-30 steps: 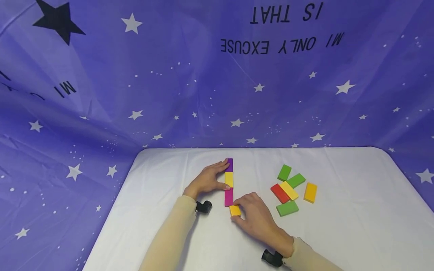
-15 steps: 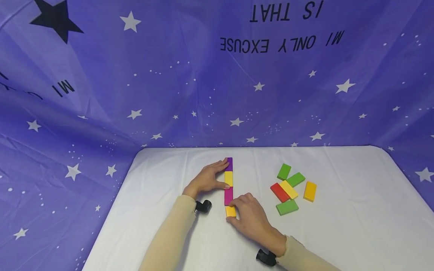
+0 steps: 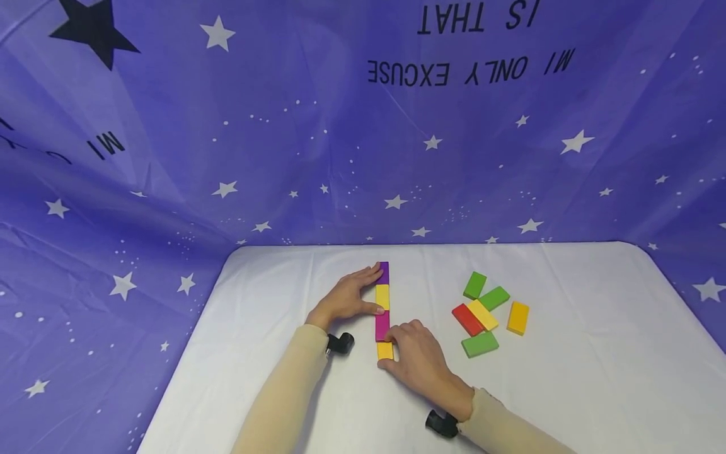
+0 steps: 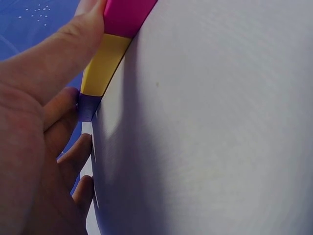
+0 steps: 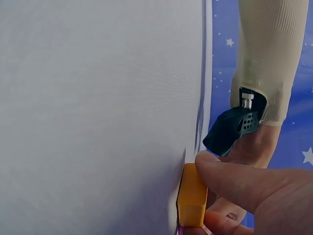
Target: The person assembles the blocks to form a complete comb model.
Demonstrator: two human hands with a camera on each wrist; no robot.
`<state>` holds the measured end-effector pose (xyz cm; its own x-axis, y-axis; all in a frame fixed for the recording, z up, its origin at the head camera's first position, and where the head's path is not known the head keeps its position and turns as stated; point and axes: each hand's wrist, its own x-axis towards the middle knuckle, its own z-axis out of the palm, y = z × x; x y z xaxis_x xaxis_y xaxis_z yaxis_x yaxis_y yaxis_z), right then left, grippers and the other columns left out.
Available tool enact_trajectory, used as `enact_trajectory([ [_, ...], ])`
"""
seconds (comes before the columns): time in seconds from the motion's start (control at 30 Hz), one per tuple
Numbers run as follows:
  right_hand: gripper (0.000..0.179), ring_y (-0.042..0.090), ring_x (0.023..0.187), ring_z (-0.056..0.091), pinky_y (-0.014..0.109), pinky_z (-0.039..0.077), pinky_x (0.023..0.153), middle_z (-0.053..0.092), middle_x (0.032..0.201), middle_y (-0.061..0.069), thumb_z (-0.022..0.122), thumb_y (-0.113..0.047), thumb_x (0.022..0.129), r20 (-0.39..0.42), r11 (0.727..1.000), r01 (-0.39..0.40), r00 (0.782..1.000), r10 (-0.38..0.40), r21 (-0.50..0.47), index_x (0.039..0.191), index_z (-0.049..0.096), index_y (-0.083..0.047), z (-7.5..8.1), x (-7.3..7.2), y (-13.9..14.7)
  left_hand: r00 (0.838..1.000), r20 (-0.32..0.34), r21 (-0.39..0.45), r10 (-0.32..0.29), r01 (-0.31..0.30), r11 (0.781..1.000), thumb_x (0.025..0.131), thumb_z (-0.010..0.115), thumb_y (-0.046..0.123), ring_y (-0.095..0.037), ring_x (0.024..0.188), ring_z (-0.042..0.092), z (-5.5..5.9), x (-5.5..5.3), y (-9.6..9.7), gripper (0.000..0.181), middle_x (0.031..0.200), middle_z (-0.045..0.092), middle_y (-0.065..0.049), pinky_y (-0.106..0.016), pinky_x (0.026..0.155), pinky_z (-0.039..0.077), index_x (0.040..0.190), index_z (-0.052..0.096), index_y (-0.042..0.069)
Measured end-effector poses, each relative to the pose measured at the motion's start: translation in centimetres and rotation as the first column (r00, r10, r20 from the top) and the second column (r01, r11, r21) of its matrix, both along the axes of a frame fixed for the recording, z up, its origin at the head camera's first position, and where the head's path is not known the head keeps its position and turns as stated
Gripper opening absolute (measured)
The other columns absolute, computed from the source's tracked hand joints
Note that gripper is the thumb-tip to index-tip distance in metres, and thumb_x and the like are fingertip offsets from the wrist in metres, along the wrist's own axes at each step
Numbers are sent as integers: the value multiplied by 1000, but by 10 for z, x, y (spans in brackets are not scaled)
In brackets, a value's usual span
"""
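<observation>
A straight row of flat blocks runs down the table: a purple block, a yellow block, a magenta block and an orange-yellow block at the near end. My left hand lies along the row's left side, a fingertip touching the purple block and the thumb resting at the magenta block's far end. With thumb and fingers my right hand pinches the orange-yellow block by its ends, in line with the magenta one. In the right wrist view this block shows a long side.
To the right lie loose blocks: several green ones, including a green block, a red block, a pale yellow block and an orange block. White cloth covers the table. A purple star-print curtain hangs behind.
My right hand has moved left with the orange-yellow block, bringing it from beside the row's end into line with the magenta block. The left hand has stayed put.
</observation>
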<state>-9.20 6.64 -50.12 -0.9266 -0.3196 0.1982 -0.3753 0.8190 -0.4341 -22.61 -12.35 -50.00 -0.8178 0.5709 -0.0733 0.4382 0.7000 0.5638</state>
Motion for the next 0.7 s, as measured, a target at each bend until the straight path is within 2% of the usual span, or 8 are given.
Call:
enact_trajectory([
  [0.17,37,15,84,52,31,48,72,68,86,-5,91,-35,69,21,1000,-2,1000,2,-13,94,73,-14,0,0,2,1000,-3,17,-8,8,1000,80,84,43,-25,151,24,1,-1,1,93,164,28,-1,-48,123,18,155,39,13],
  [0.4,32,15,84,52,31,48,72,66,84,-5,92,-30,71,8,1000,-7,1000,7,-28,92,73,-15,1,-1,3,1000,-8,12,-14,14,1000,80,83,45,-24,152,23,2,-3,2,94,164,27,1,-47,123,17,156,38,15],
  [0.7,33,14,80,49,29,46,67,61,77,-7,92,-31,70,35,999,-9,999,11,-36,91,73,-16,1,-3,1,1000,0,24,-13,13,1000,80,84,43,-25,151,24,0,-1,0,93,164,28,-1,-48,123,17,155,39,13],
])
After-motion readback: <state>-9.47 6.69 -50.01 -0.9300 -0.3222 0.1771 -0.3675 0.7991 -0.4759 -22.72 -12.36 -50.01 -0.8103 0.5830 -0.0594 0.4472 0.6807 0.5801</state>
